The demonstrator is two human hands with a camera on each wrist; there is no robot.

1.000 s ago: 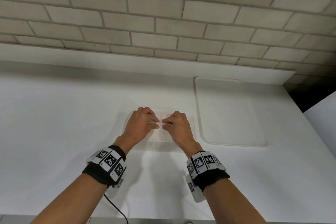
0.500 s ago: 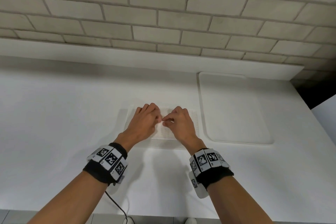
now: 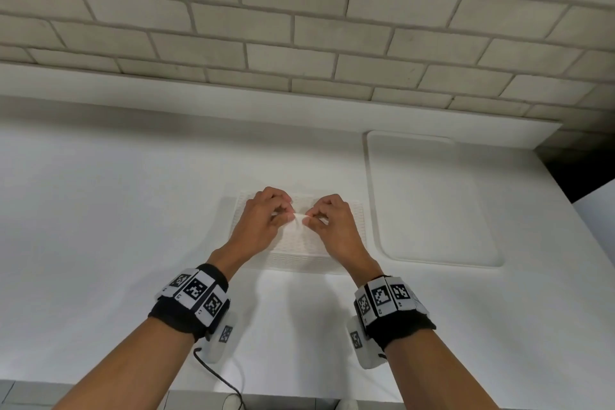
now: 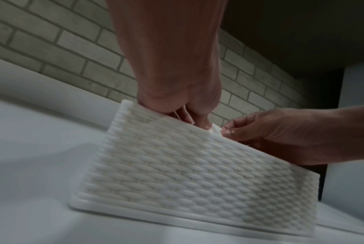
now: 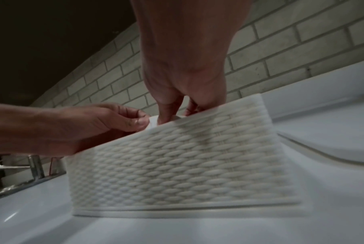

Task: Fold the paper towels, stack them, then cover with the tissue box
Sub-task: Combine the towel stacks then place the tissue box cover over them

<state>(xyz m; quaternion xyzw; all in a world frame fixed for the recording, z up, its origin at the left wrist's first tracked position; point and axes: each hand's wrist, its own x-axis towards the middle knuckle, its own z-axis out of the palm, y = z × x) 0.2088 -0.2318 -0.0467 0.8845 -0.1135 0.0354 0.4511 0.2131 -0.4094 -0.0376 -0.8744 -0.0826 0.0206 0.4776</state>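
Both hands are up on top of the box, fingertips almost meeting: the left hand (image 3: 263,221) pinches a little tab of white paper towel (image 3: 298,217) between thumb and forefinger, and the right hand (image 3: 334,226) pinches the same tab from the other side, its other fingers curled in. That tab pokes up out of the top of the white woven-pattern tissue box (image 3: 299,251), which sits flat on the white counter (image 3: 100,226), dead centre of the head view. From the left wrist camera the towel (image 4: 215,129) shows as a small white fold right at the box's (image 4: 197,173) upper edge; the right wrist camera has it (image 5: 153,123) squeezed between the two thumbs, though it's blurry there and I can't say how much of the sheet is out. Over at three o'clock from the box, near but apart, lies a flat white tray (image 3: 429,203). Pale brick wall (image 3: 299,27) runs behind at twelve o'clock, and black wristbands with printed markers (image 3: 196,293) ride both wrists.
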